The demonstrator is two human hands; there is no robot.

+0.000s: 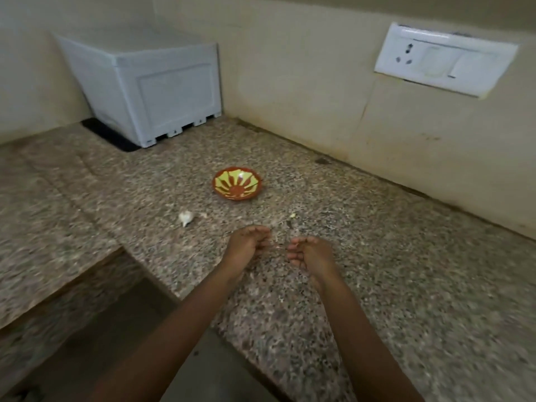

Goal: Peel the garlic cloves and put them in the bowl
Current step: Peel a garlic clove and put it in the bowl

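Where two runs of speckled granite countertop [391,285] meet at a corner, the space is closed in by cream walls [290,68], which are stained along the joint with the stone. A white switch-and-socket plate [443,59] is fixed to the right-hand wall. In the far corner a white plastic box [162,91] is set on a black mat [107,134]; the box is rectangular, with a recessed panel on its front and slotted feet. The stone is mottled in brown, grey and black, and the whole view is softened by motion blur.

A small, shallow, round bowl [237,185] is placed near the middle of the counter, well apart from the walls. It is rimmed in orange-red and painted with yellow-green rays, and its painted inside is seen uncovered. A white, papery garlic piece [185,217] lies on the stone to the left of the bowl and nearer the person, apart from it. A pale scrap [293,216] is seen on the stone just beyond the fingertips.

The left hand [249,242] and the right hand [310,253] are held over the counter, near each other but not touching, with palms turned inward and fingers loosely curled. Nothing can be made out gripped in either.
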